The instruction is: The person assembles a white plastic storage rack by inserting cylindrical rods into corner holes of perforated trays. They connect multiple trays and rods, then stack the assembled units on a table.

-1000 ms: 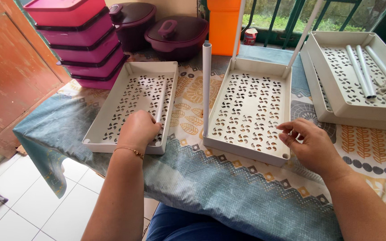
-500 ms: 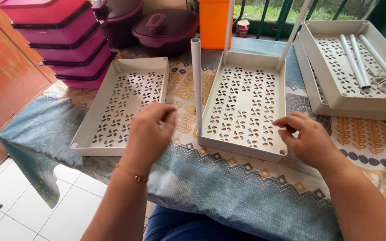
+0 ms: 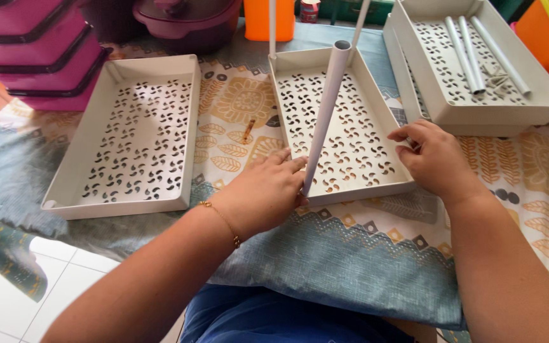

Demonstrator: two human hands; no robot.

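A cream perforated middle tray (image 3: 351, 82) lies on the patterned tablecloth (image 3: 236, 101). A white tube (image 3: 326, 114) stands tilted at its near-left corner. My left hand (image 3: 263, 197) is at the foot of that tube, with fingers and thumb closed around its base. My right hand (image 3: 438, 160) has its fingers curled over the tray's near-right corner. Two more thin tubes (image 3: 272, 25) rise from the tray's far corners.
A second perforated tray (image 3: 182, 127) lies to the left. Stacked trays (image 3: 541, 101) at the right hold several loose white tubes (image 3: 471, 54). Purple containers (image 3: 39, 63), a dark lidded pot (image 3: 185, 22) and an orange container (image 3: 268, 19) stand behind. Tiled floor (image 3: 7, 298) shows at the lower left.
My left hand has left the left tray and moved right to the foot of the tube at the middle tray's near-left corner. My right hand stays at the near-right corner.
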